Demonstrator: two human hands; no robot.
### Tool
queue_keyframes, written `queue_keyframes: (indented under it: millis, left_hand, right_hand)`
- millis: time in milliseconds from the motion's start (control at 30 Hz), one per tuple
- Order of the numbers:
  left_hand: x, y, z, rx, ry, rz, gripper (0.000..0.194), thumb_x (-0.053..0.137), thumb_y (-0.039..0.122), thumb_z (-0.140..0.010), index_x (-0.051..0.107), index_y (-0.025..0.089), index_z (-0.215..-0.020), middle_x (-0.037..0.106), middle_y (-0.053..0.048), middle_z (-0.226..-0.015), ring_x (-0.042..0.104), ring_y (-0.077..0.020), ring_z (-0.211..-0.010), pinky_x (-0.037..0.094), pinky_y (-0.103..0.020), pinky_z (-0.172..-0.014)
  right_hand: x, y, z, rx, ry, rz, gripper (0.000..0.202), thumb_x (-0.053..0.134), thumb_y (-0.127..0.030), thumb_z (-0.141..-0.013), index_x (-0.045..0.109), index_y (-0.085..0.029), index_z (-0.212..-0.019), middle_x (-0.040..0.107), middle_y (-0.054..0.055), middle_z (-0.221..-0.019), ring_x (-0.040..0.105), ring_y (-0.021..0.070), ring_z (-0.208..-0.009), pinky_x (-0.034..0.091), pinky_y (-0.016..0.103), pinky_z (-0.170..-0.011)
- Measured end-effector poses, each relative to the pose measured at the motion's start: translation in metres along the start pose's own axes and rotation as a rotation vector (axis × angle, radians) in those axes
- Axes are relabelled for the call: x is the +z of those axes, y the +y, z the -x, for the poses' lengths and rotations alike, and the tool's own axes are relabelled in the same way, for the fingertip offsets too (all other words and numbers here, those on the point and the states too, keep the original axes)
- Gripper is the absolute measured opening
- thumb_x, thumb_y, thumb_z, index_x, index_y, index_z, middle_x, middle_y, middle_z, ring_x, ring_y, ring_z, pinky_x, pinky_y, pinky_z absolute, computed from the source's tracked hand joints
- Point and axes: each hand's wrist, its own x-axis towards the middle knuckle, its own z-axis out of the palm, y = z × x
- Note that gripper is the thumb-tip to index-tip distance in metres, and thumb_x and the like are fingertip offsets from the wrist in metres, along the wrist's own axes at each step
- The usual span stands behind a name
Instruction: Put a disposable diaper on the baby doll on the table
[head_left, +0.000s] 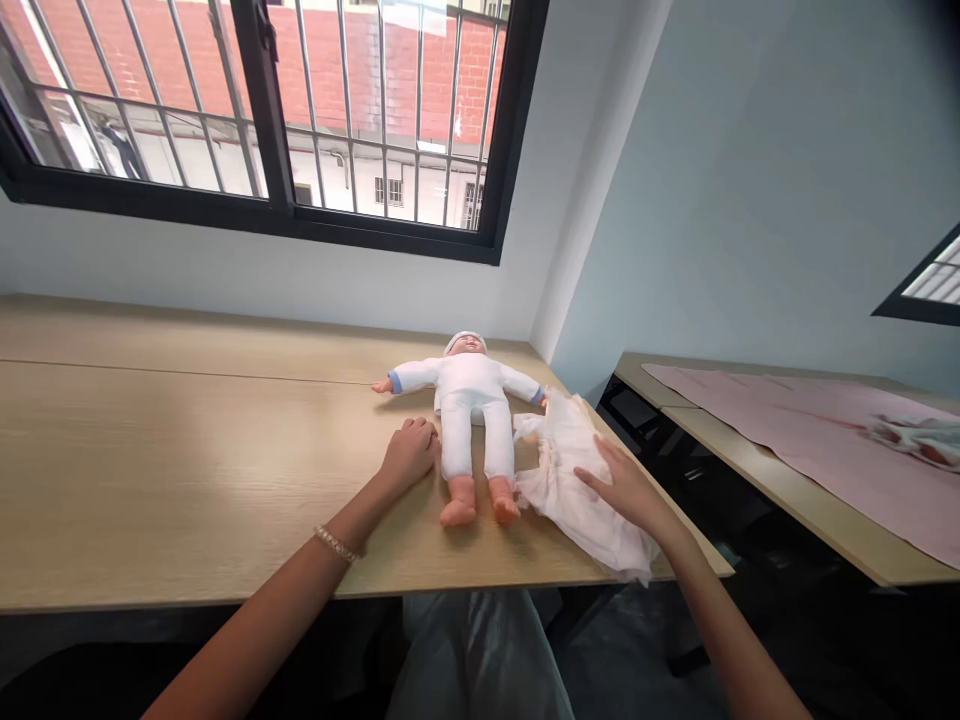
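A baby doll (472, 385) in white clothes with blue cuffs and a pale cap lies on its back on the wooden table (187, 470), its bare feet toward me. My left hand (411, 453) rests on the tabletop beside the doll's leg, its fingers curled in a loose fist. No object shows in it, though the fingertips are partly hidden. To the doll's right lies a thin, pale pink doll's dress (559, 470), crumpled near the table's right edge. My right hand (622, 482) lies on the dress with its fingers apart.
Another table (720, 440) stands to the right across a gap, bearing a pink cloth (810, 450) with a pale item on it. Behind my table are a wall and a barred window (285, 210). The front edge is close to my legs.
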Motion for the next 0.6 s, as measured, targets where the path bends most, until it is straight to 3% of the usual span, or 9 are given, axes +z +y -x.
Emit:
queue_keyframes:
  millis: [100,167,267,333,400,467,533,600]
  left_hand:
    - [0.007,-0.007,0.002,0.007,-0.156,-0.025,0.028,0.043,0.021,-0.092,0.069,0.019,-0.102,0.066,-0.017,-0.122,0.055,-0.0374,-0.119,0.044,-0.053,-0.097]
    - [0.009,-0.008,0.003,0.056,-0.232,0.023,0.035,0.048,0.022,-0.089,0.068,0.024,-0.118,0.058,-0.015,-0.14,0.046,-0.0399,-0.133,0.035,-0.062,-0.107]
    - [0.006,-0.005,0.003,0.106,-0.316,0.11,0.041,0.052,0.022,-0.085,0.069,0.03,-0.121,0.054,-0.009,-0.147,0.037,-0.0403,-0.142,0.02,-0.072,-0.113]
    - [0.001,0.001,0.001,0.125,-0.355,0.239,0.038,0.051,0.023,-0.086,0.071,0.03,-0.117,0.057,-0.007,-0.145,0.039,-0.0391,-0.142,0.021,-0.07,-0.114]
    - [-0.004,0.011,0.0,0.1,-0.38,0.522,0.032,0.048,0.029,-0.09,0.074,0.024,-0.108,0.066,-0.008,-0.132,0.053,-0.0372,-0.13,0.037,-0.062,-0.109]
    - [-0.007,0.023,0.0,0.001,-0.387,0.911,0.04,0.041,0.04,-0.096,0.073,0.017,-0.096,0.073,-0.011,-0.109,0.066,-0.034,-0.11,0.052,-0.051,-0.093]
    - [-0.007,0.037,0.002,-0.137,-0.427,1.245,0.055,0.034,0.054,-0.098,0.071,0.014,-0.095,0.074,-0.014,-0.098,0.069,-0.0334,-0.101,0.056,-0.047,-0.084]
    - [-0.005,0.051,0.005,-0.24,-0.512,1.435,0.07,0.027,0.069,-0.097,0.07,0.014,-0.105,0.073,-0.017,-0.106,0.068,-0.0356,-0.106,0.055,-0.048,-0.086]
  right_hand:
    - [0.011,-0.016,-0.003,-0.08,-0.149,-0.047,0.076,0.04,-0.059,-0.098,0.027,-0.016,-0.16,0.022,0.014,-0.165,0.025,0.0327,-0.152,0.021,0.057,-0.122]
    - [0.016,-0.025,-0.006,-0.11,-0.197,-0.058,0.076,0.036,-0.062,-0.099,0.023,-0.02,-0.161,0.02,0.012,-0.166,0.021,0.0339,-0.153,0.016,0.064,-0.121]
    - [0.024,-0.034,-0.002,-0.138,-0.217,-0.072,0.074,0.028,-0.066,-0.1,0.025,-0.023,-0.16,0.02,0.009,-0.166,0.016,0.0336,-0.154,0.011,0.067,-0.12]
    - [0.027,-0.037,0.005,-0.157,-0.208,-0.085,0.074,0.025,-0.068,-0.1,0.025,-0.025,-0.16,0.02,0.007,-0.166,0.014,0.0328,-0.155,0.011,0.067,-0.121]
    - [0.028,-0.04,0.014,-0.184,-0.201,-0.098,0.074,0.026,-0.068,-0.099,0.024,-0.026,-0.161,0.02,0.007,-0.166,0.015,0.0324,-0.155,0.011,0.066,-0.121]
    - [0.026,-0.045,0.021,-0.201,-0.191,-0.095,0.073,0.029,-0.067,-0.1,0.026,-0.027,-0.16,0.022,0.008,-0.166,0.017,0.0332,-0.154,0.012,0.066,-0.121]
    - [0.024,-0.051,0.026,-0.21,-0.177,-0.081,0.07,0.035,-0.062,-0.1,0.026,-0.028,-0.16,0.022,0.008,-0.166,0.017,0.0346,-0.154,0.015,0.068,-0.12]
    - [0.023,-0.059,0.029,-0.225,-0.164,-0.068,0.068,0.041,-0.056,-0.099,0.024,-0.031,-0.16,0.022,0.007,-0.166,0.017,0.0364,-0.153,0.017,0.069,-0.118]
